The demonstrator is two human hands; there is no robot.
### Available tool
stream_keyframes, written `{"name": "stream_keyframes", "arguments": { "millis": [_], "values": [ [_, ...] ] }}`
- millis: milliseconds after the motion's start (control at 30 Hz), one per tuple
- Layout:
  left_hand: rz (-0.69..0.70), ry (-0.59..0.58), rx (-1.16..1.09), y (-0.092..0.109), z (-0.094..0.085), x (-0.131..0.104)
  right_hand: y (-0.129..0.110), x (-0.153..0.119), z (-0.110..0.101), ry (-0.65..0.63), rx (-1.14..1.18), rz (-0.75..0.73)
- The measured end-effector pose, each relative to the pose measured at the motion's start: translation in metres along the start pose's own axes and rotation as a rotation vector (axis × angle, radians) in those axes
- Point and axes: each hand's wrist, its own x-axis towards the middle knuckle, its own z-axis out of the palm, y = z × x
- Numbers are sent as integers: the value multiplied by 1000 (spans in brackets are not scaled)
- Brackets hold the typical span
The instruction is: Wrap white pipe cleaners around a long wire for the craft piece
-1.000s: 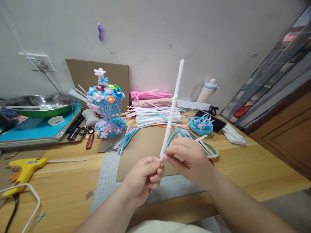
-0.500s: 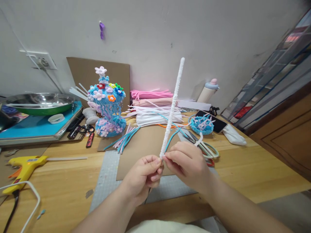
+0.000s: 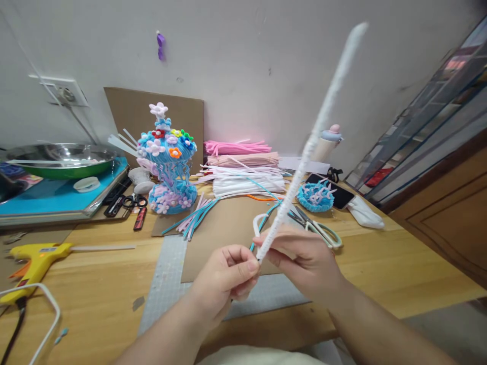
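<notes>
A long stick wrapped in fuzzy white pipe cleaner [image 3: 300, 172] slants up and to the right in front of me. My left hand [image 3: 232, 274] is closed on its lower end, thumb and forefinger pinched together. Just right of that, my right hand [image 3: 300, 258] has its fingers closed on a loose white pipe cleaner tail [image 3: 256, 226] at the wrap's lower end. The tail curls up left of the stick; its grip point is partly hidden by the fingers. Beneath both hands lies a cardboard sheet [image 3: 216, 233] on a grey cutting mat [image 3: 163, 284].
Behind stand a flowered blue pipe-cleaner model [image 3: 167, 152] and bundled white pipe cleaners [image 3: 247, 185]. Scissors [image 3: 323, 233], a blue woven piece [image 3: 315, 196] and a phone [image 3: 342, 196] are to the right. A yellow glue gun [image 3: 38, 261] and a steel bowl [image 3: 61, 170] occupy the left.
The wrapped stick has tipped to the right and toward me. The loose tail, before stretching right past my right hand, now curls up left of the stick.
</notes>
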Motion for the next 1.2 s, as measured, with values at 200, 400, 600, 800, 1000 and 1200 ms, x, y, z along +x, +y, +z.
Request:
{"name": "stream_keyframes", "arguments": {
  "millis": [200,400,600,800,1000,1200],
  "values": [
    [95,83,274,0,7,1,3,-25,3,-25,289,308],
    [245,258,601,-3,2,12,14,-28,8,-30,341,494],
    [486,436,943,-5,-8,18,13,-19,6,-103,428,804],
    [638,444,1129,-16,-6,19,-5,9,1,74,-292,434],
    [666,380,1226,-32,-4,22,23,36,0,-121,-486,458],
    [638,429,1224,-39,-3,31,44,17,17,49,-220,446]
  ]
}}
